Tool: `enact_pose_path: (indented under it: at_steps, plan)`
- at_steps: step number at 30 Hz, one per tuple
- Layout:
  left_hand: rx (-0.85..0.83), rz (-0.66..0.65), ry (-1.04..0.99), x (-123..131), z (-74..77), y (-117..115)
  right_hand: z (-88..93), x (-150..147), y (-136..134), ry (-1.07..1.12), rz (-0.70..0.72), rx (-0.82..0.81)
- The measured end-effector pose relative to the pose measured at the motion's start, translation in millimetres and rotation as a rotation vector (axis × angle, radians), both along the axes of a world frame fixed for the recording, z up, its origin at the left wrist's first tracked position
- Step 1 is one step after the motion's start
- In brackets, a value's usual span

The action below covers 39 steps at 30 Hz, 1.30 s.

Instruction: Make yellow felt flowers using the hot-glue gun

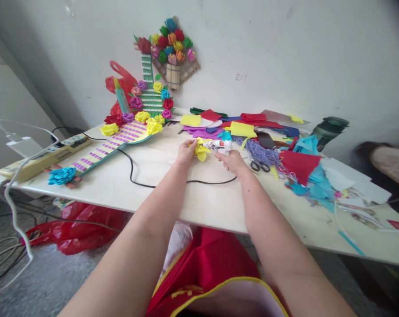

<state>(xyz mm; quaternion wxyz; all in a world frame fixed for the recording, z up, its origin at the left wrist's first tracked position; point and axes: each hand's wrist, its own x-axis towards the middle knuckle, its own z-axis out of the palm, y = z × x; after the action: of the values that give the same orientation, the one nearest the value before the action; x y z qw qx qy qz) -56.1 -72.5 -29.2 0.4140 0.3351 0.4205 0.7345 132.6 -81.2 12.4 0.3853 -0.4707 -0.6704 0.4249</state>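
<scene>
My left hand point(186, 152) is closed on a yellow paper flower point(201, 150) held just above the white table point(159, 189). My right hand point(231, 159) grips a white glue gun point(221, 145), its nozzle pointing left at the flower. The gun's black cord point(143, 180) runs left across the table toward a power strip point(44, 156).
A long craft board point(113, 143) with purple strips and paper flowers lies at the left, more flower crafts lean on the wall behind. Coloured paper scraps point(298, 165), purple yarn point(261, 154), scissors point(259, 166) and a dark bottle point(329, 130) crowd the right. A red bag point(80, 229) lies on the floor.
</scene>
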Motion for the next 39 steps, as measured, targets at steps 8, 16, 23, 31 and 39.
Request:
enact_pose_path:
  at_steps: [8, 16, 23, 31, 39]
  plan:
    - [-0.007, 0.005, 0.025, 0.1, -0.7, 1.6, -6.9, 0.0, 7.5, -0.044, -0.007, 0.036]
    - [0.014, -0.021, 0.023, -0.1, -0.7, 0.5, -10.3, 0.2, 11.1, -0.057, -0.028, 0.086]
    - [-0.027, -0.019, 0.039, -0.7, -1.3, 3.4, -14.7, 0.1, 14.7, -0.167, -0.032, 0.122]
    - [-0.022, -0.01, 0.064, -1.5, -2.4, 3.7, -14.8, -0.8, 15.3, -0.201, -0.04, 0.142]
    - [-0.024, -0.013, 0.044, -1.4, -1.2, 3.0, -16.5, -1.4, 16.8, -0.155, -0.044, 0.141]
